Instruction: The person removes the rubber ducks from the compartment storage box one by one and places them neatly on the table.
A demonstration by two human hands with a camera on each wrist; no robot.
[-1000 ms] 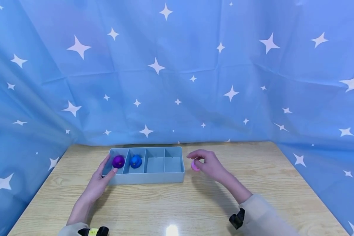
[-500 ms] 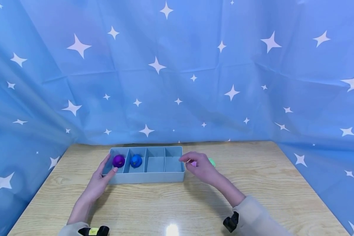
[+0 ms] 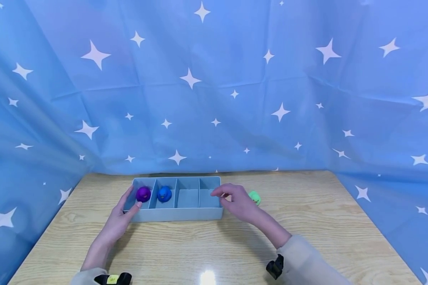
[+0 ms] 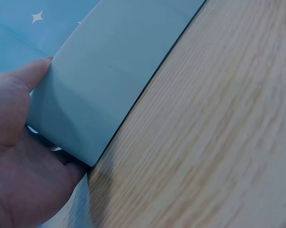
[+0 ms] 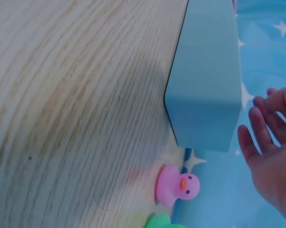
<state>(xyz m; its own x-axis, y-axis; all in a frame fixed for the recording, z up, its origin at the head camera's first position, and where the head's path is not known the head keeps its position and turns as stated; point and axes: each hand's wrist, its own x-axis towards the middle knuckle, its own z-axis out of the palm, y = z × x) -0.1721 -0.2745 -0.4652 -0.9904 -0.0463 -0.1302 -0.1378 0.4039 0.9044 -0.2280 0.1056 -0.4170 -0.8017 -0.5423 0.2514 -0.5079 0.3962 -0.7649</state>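
A long light-blue compartment box point(image 3: 178, 215) stands on the table. A purple rubber duck point(image 3: 143, 194) sits in its leftmost compartment and a blue rubber duck point(image 3: 164, 194) in the one beside it. My left hand point(image 3: 117, 219) holds the box's left end, thumb at the front rim, fingers along the end wall. Over the rightmost compartment hovers my right hand point(image 3: 238, 202), loosely curled, with nothing visible in it. In the right wrist view a pink rubber duck point(image 5: 173, 185) rests on the table by the box's right end; the right hand hides it from the head view.
A green rubber duck point(image 3: 255, 197) is on the wooden table point(image 3: 185, 253), right of the box and partly behind the right hand. A blue star-patterned cloth point(image 3: 214, 99) hangs behind the table and along both sides.
My right hand has moved left from above the pink duck to over the box's right end, uncovering the green duck. The left hand and box stay in place.
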